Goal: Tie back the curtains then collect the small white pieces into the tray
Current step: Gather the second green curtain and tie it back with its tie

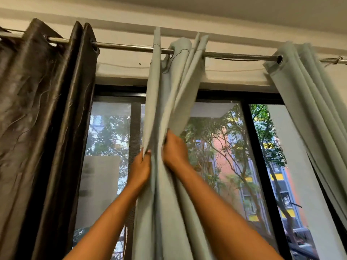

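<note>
Window (221, 147) with trees outside, metal rod (127, 47) across the top, dark curtain (47, 109) at left. Left hand (141, 166) and right hand (173, 149) both gripping folds of the pale green curtain (169, 94) at centre. Fingertips buried in cloth, lower hem cut off.

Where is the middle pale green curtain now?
In the head view, the middle pale green curtain hangs at centre from the rod, between the brown curtain and another green curtain.
</note>
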